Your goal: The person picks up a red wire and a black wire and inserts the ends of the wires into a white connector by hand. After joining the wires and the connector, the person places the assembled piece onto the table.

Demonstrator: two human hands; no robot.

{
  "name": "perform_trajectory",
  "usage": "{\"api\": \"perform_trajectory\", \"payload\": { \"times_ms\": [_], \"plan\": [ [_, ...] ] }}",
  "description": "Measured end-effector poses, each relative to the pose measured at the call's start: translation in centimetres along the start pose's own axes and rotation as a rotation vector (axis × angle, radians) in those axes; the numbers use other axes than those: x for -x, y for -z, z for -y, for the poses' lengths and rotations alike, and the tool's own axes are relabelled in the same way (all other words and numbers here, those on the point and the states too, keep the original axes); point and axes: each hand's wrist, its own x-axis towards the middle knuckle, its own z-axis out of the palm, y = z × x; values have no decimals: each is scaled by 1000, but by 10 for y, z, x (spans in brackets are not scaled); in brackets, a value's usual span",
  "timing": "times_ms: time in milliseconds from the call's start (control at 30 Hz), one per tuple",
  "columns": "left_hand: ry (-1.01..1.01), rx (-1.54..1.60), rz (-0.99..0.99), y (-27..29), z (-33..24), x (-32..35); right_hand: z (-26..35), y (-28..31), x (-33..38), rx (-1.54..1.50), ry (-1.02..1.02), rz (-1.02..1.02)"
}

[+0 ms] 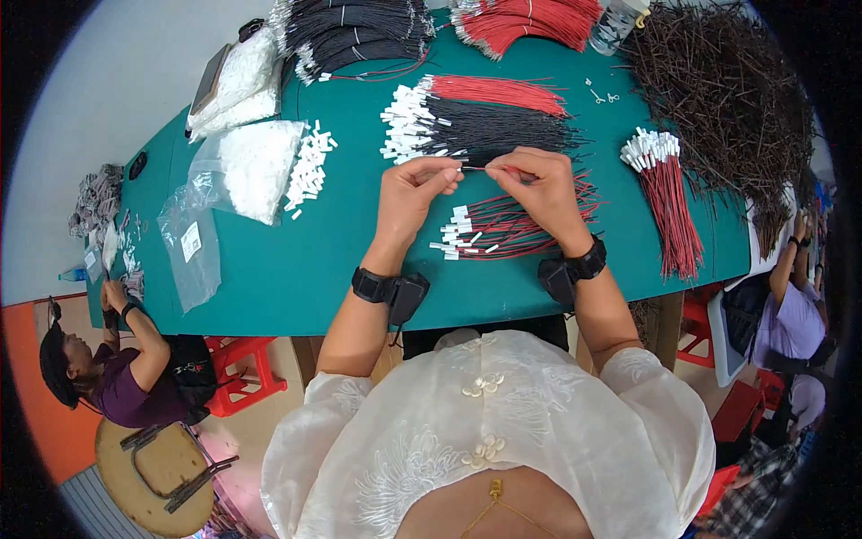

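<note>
Over the green table, my left hand [416, 190] is closed in a pinch on one end of a thin wire [474, 168]. The other side of that wire is pinched between thumb and finger of my right hand [543, 190]; a short stretch spans the gap between the hands. Fingertips hide whatever sits at its left end. Below the hands lies a loose batch of red and black wires [530, 218] with white connectors. Just beyond them are black wires [507, 126] and red wires [498, 92], with white connectors [409, 121] at their left ends.
Loose white connectors [310, 171] lie left, beside a filled plastic bag [260, 171] and a flattened clear bag [191, 256]. Tied black wires [359, 36] and red wires [530, 22] are at the back. A red-wire bundle [669, 198] and dark tangle [718, 81] lie right. A co-worker [121, 364] sits left.
</note>
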Motion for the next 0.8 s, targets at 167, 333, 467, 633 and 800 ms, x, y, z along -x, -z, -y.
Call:
{"api": "perform_trajectory", "payload": {
  "times_ms": [167,333,467,633,800],
  "plan": [
    [-20,-8,-18,-1,0,0,0,0,0,4,9,6],
    [9,0,-27,-2,-1,0,0,-1,-1,9,1,-4],
    [-14,10,-34,-2,0,0,-2,-1,-1,6,-19,3],
    [-2,7,-43,-2,-2,2,-2,-1,0,1,-66,-1],
    [26,4,-68,-1,-3,2,-1,-1,0,-9,-76,-4]
  ]
}}
